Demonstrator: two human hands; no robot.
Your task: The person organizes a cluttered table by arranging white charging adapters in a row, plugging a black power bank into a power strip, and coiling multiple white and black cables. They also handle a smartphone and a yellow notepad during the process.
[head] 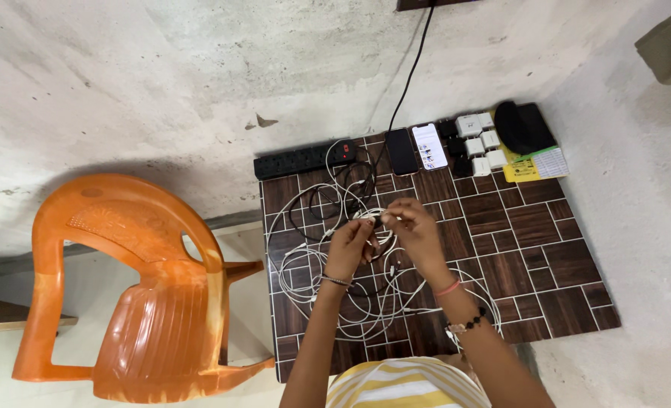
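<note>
Left hand: raised over the table, fingers pinched narrow on a strand of white cable — wrist bent, bangle at the cuff.
Right hand: level with the left and almost touching it, fingertips closed on the same strand; beaded and pink bands sit on the forearm.
Cable tangle: a loose heap of white and black leads spread across the near left part of the table, directly under both hands, loops crossing one another.
Handling, as a judgement: the pinch looks best kept light and close to the knot, feeding slack through rather than pulling — a hard tug would likely tighten the loops below.
Table: dark brown top with a tile-like grid, set against the wall.
Power strip: black, at the far left edge, just beyond the heap.
Phones: two lying flat side by side, one screen lit.
Chargers: small white plugs clustered right of the phones.
Chair: orange plastic, left of the table.
</note>
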